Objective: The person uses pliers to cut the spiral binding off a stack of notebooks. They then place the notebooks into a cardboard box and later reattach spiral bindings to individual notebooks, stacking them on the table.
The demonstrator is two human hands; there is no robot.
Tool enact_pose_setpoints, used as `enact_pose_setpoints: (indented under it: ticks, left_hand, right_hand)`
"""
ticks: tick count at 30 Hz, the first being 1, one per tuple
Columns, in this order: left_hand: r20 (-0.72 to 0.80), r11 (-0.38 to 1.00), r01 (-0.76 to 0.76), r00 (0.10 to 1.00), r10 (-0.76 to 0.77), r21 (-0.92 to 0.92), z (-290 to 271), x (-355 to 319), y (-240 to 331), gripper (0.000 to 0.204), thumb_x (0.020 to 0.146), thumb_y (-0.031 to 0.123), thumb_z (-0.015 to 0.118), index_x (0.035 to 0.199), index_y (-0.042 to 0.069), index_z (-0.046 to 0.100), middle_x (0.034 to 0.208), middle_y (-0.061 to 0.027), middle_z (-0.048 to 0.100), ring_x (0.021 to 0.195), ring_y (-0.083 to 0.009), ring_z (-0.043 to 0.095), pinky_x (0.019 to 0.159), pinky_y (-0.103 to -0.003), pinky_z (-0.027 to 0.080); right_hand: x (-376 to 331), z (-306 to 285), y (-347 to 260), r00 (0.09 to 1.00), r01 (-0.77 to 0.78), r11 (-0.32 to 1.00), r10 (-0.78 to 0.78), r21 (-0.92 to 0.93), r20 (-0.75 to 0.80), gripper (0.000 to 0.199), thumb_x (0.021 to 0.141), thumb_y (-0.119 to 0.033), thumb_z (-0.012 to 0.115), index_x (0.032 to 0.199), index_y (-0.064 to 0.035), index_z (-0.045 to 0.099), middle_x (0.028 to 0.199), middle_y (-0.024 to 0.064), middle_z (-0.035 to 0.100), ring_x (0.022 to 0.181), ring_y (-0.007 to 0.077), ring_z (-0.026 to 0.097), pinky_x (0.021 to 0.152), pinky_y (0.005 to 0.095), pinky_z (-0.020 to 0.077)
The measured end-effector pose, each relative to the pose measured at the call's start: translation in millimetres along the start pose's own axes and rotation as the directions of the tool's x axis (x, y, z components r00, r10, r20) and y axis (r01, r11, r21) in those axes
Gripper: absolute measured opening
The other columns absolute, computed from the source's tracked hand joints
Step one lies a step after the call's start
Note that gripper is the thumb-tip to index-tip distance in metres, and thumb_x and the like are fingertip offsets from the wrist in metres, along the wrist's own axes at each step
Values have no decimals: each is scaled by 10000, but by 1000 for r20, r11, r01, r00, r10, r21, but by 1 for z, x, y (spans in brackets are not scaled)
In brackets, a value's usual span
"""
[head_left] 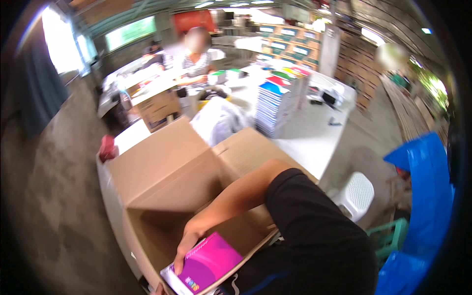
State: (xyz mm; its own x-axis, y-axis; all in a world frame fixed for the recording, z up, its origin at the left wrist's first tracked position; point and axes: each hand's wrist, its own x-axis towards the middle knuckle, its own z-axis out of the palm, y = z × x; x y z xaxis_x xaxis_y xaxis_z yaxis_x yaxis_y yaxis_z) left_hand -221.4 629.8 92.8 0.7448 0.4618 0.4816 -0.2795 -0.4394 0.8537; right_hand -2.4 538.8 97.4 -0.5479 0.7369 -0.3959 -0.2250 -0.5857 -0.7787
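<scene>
An open cardboard box point(167, 196) stands before me with its flaps folded out. My right hand point(188, 246) reaches down into its near end, the arm crossing over the box. The thumb lies on top of a purple and pink stack of notebooks point(214, 258), and the other fingers are hidden behind the stack. White page edges show along the stack's left side. Of my left hand point(159, 289), only a bit of the fingers shows at the lower edge, closed over the box's near left rim. The visible inside of the box is bare brown cardboard around the notebooks.
A long white table point(309, 142) carries tall stacks of colourful books point(273, 108), a white plastic bag point(221, 120) and a smaller carton point(156, 108). A person point(194, 61) sits beyond. At right are a white stool point(355, 195), a green stool point(393, 236) and blue sheeting point(427, 191).
</scene>
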Motion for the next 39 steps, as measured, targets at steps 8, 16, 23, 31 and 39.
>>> enact_pose_setpoints:
  ticks: [8,16,23,31,39]
  left_hand:
    - [468,931,-242,879,91,274,-27,73,-2,982,764,763,316,1314,-48,378,1163,-234,534,1073,-323,522,928,-434,394]
    - [401,979,-203,896,190,-9,5,67,-45,843,850,652,283,1299,-51,407,1142,-216,540,1037,-295,523,958,-428,354]
    - [383,986,-146,909,163,-74,-3,61,-61,790,863,603,313,1279,-58,430,1080,-205,561,972,-282,536,945,-432,362]
    - [369,985,-131,915,164,-111,5,60,-48,777,870,590,306,1297,-51,400,1067,-208,566,951,-284,561,916,-410,398]
    - [280,977,146,955,-98,-154,11,51,-67,971,717,771,396,1323,15,342,961,-158,634,1113,-256,487,1052,-463,175]
  right_hand:
    - [15,-13,15,995,99,993,-101,-71,-18,576,887,-382,529,1302,-26,350,1223,131,500,1069,200,520,897,343,430]
    - [14,-22,22,995,95,990,-97,-103,-13,648,875,-389,543,1329,-9,277,1261,161,449,1111,223,480,920,347,410]
    - [21,-23,22,994,106,986,-110,-131,-24,717,865,-395,555,1353,5,214,1294,187,405,1148,244,445,940,351,392]
    - [25,-21,23,993,118,977,-119,-179,7,798,854,-401,569,1380,22,142,1332,217,354,1190,267,405,963,356,372]
    - [-5,-19,14,972,230,946,-236,-228,1,992,742,-482,676,1384,29,118,1340,260,328,1224,297,371,975,360,356]
